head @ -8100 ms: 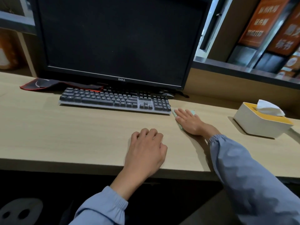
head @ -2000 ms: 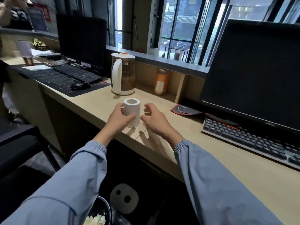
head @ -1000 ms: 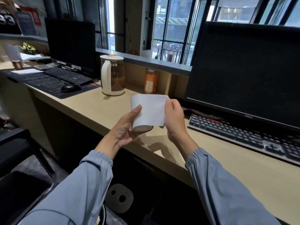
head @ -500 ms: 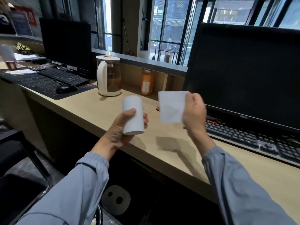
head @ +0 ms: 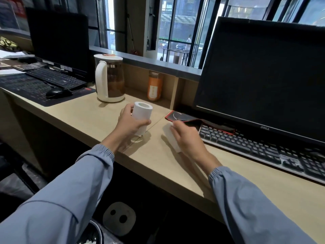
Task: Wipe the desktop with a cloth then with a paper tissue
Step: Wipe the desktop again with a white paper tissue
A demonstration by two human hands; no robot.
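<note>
Head view: our left hand [head: 130, 124] grips the roll [head: 141, 115]; our right hand [head: 186, 140] presses a tissue [head: 168, 136] on the desk [head: 88, 112].
At far left we see a dark monitor [head: 58, 37], a keyboard [head: 56, 78] and a mouse [head: 56, 92] on a black mat [head: 28, 87], then a kettle [head: 110, 78]. Our left fingers curl around the tilted roll; whether its lower end touches the desk we cannot tell. An orange bottle [head: 154, 85] stands behind. Our right fingers lie stretched and blurred over the tissue, hiding most of it, just in front of a red-edged pad [head: 184, 118]. A second keyboard [head: 263, 147] and second monitor [head: 263, 76] fill the right.
</note>
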